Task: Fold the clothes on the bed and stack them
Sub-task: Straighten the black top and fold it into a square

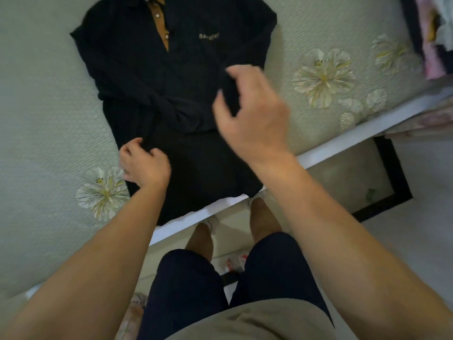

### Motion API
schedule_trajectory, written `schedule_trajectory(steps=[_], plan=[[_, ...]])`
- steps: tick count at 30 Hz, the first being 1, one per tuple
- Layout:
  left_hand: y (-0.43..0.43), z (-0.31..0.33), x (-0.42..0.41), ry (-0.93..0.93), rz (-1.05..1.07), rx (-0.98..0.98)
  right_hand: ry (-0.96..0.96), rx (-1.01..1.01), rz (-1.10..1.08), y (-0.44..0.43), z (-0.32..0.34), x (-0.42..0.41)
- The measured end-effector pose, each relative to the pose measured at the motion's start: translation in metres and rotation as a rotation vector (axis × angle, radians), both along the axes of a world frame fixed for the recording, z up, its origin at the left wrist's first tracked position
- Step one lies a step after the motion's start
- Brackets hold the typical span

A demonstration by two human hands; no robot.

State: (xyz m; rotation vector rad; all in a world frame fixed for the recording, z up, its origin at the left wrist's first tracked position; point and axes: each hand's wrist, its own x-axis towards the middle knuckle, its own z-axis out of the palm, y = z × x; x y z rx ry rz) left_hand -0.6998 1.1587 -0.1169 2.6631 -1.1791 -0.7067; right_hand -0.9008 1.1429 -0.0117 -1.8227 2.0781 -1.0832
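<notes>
Black shirt flat between hands, sleeves crossed in; body folds not yet done. Left hand grips its edge; right hand curled over sleeve, grip unclear.

Shirt: plain black throughout. Placket lined in mustard brown, with pale buttons on it. Chest lettering done in cream. Bed cover: pale grey-green, fine diagonal rib pattern, printed with large flowers in white with yellow centres. Bed edge finished in white. Clothes pile at far right: pink, white, dark navy and some yellow noted, blurred. Shorts are dark navy, top is khaki. Floor is light grey. Greyish panel bordered by a black frame.
</notes>
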Motion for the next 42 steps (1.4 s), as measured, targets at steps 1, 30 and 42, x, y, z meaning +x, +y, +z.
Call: schedule_trajectory(steps=[1,30,42], plan=[[0.003,-0.003,0.019,0.006,0.067,0.032,-0.003,0.063,0.121,-0.003,-0.006,0.029],[0.117,-0.021,0.066,0.263,0.153,0.244,-0.866,1.096,-0.602,0.131,-0.13,-0.041],[0.114,0.012,0.031,0.966,0.755,0.139,-1.125,0.855,-0.541,0.114,-0.09,-0.066]])
